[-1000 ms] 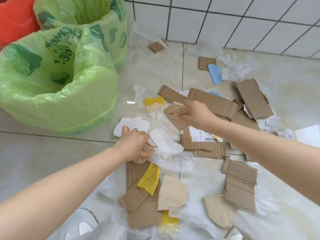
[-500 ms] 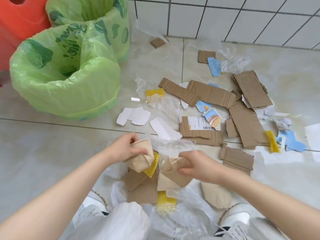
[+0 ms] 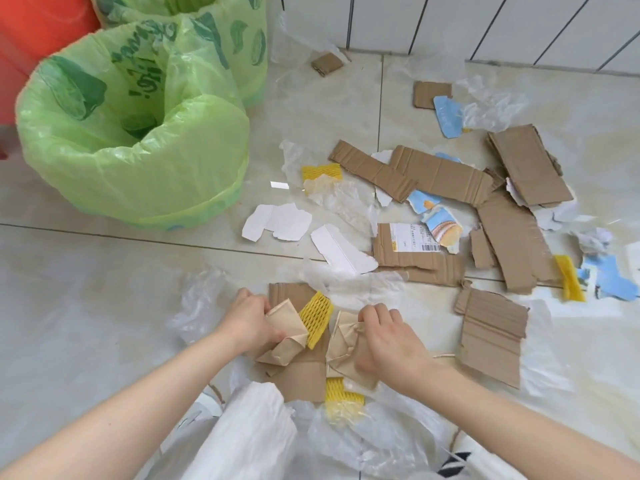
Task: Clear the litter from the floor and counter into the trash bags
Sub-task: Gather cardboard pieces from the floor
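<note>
My left hand grips a crumpled tan paper piece low on the floor, beside a yellow foam net. My right hand is closed on another crumpled tan paper piece just right of it. Both rest over a flat cardboard sheet. A green trash bag stands open at the upper left, with a second green bag behind it. Torn cardboard strips, white paper scraps and clear plastic film lie scattered across the tiles to the right.
An orange bin stands at the far upper left. A white tiled wall runs along the back. My white-clad knee and shoes are at the bottom edge, with clear plastic around them. A labelled cardboard piece lies mid-floor.
Both hands drew back from the middle of the pile toward me, each carrying a tan paper piece, and now press them down near the yellow foam net.
</note>
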Demonstrator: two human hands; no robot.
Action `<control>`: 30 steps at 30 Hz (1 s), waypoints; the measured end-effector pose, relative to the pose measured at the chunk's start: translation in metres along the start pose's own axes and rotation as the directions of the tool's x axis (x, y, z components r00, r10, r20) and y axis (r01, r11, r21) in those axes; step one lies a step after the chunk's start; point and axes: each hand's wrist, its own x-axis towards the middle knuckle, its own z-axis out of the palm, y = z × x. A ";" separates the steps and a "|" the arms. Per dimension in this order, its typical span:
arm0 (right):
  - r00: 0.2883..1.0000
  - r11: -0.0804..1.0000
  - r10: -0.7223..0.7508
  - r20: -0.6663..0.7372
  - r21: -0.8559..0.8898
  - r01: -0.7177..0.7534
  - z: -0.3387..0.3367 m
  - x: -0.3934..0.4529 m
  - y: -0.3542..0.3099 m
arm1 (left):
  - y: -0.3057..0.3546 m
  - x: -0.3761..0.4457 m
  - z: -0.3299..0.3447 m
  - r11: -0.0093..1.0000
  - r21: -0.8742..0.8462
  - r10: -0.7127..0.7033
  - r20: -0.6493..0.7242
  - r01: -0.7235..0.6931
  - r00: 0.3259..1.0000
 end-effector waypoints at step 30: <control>0.952 0.873 0.243 -0.185 0.470 -0.132 -0.051 -0.001 0.074 | 0.012 -0.020 -0.015 0.815 -0.563 -0.132 0.048 0.136 0.990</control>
